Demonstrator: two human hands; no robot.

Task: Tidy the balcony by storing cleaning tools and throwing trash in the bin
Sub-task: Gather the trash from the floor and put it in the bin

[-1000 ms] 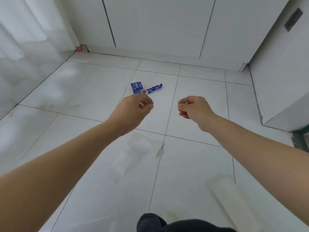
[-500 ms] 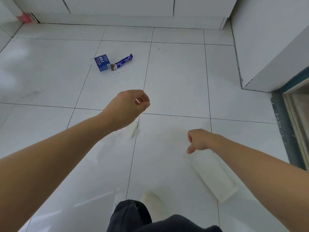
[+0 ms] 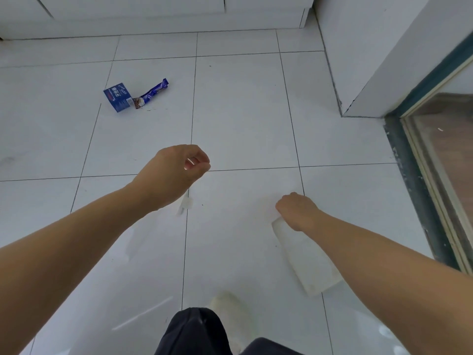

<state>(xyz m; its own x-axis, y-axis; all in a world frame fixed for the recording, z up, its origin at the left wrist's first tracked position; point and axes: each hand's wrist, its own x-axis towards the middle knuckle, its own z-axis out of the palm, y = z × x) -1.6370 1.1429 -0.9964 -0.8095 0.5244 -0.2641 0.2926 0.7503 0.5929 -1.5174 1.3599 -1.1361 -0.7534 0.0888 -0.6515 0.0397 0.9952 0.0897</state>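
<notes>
White floor tiles meet white cabinets, a wall corner and a dark-framed glass door.

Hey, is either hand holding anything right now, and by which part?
Left hand is curled on nothing. Right hand is at the far end of the flat white item on the floor; whether its grip is closed cannot be told.

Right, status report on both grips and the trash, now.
Left grip curled, nothing visible in it. Right grip down at end of white flat piece, hold unclear. Blue box and blue wrapper untouched on floor. Nothing blocks them.
</notes>
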